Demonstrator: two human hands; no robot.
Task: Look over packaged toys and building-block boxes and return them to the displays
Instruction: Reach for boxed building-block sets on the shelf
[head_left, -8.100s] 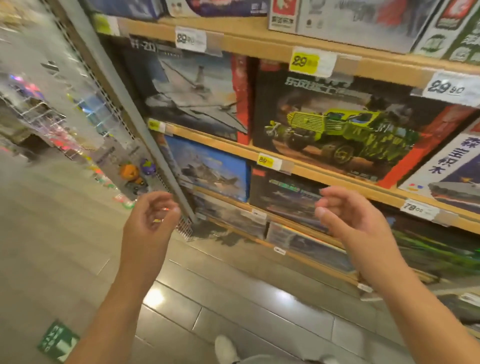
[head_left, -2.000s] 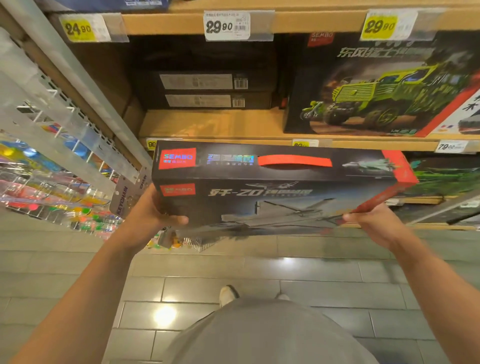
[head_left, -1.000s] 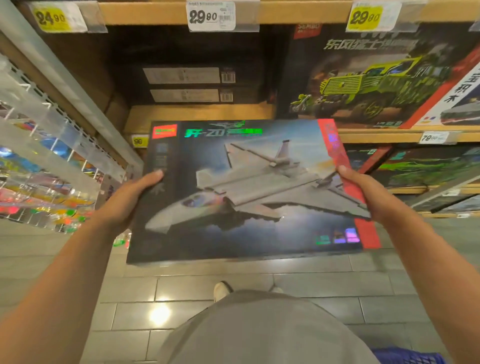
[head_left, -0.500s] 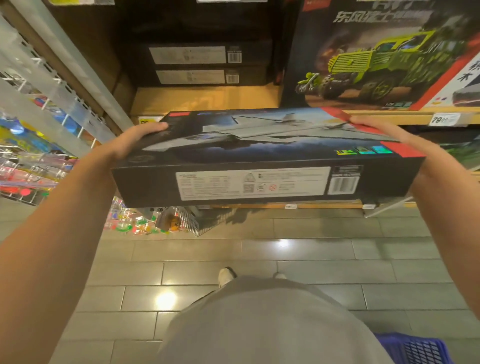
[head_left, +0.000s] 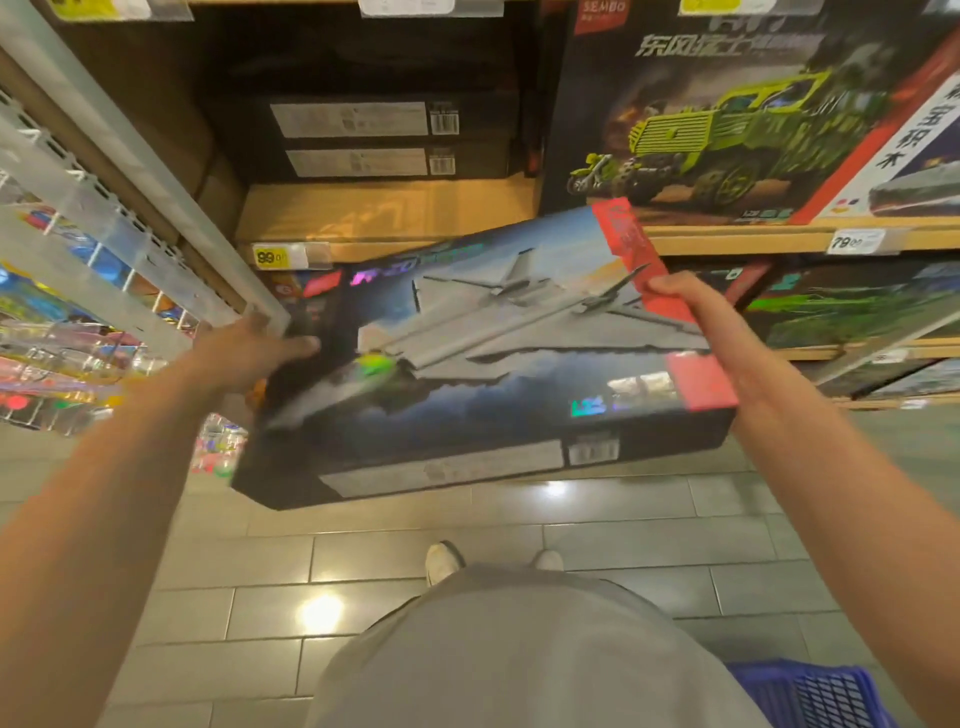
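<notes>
I hold a large flat building-block box (head_left: 498, 364) with a grey fighter jet on its dark front and a red stripe down its right side. It hangs tilted in front of the wooden shelves, left end lower, label edge toward me. My left hand (head_left: 249, 353) grips its left end with the thumb across the front. My right hand (head_left: 685, 306) grips the red right edge, thumb on the front. Behind it lies a bare stretch of wooden shelf (head_left: 384, 213) with two dark boxes (head_left: 363, 140) stacked flat at the back.
A box showing a green military truck (head_left: 727, 119) stands on the same shelf to the right. More boxes fill the lower shelves (head_left: 852, 312). A grey upright and hanging toy racks (head_left: 78, 291) are at the left. A blue basket (head_left: 815, 696) sits on the tiled floor at lower right.
The box was lying flat with its label edge toward me; now its front is tipped up again and its left end has dropped. Both hands keep their hold on the ends.
</notes>
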